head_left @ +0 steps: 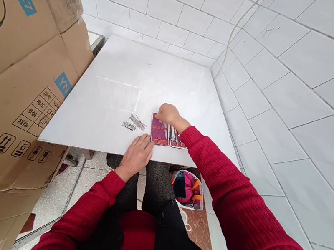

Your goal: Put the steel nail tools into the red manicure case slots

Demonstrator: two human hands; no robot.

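Note:
An unfolded manicure case [159, 135] with a purple and red lining lies near the front edge of the white table. Its right half holds small scissors [177, 143] and other metal tools, partly covered by my right sleeve. My right hand [169, 113] is over the top of the left half, fingers bent together in a pinch; whatever is between them is hidden. My left hand [138, 152] rests at the table edge, fingers stretched out, fingertips by the case's lower left corner. Left of the case lie several slim metal tools [137, 122] and some nail clippers [129, 125].
Large cardboard boxes [19, 76] stand along the table's left side. White tiled walls [285, 97] border the back and right, with a cable [231, 36] in the corner. Below the table at right sits a bag [188, 189] with pink and dark items.

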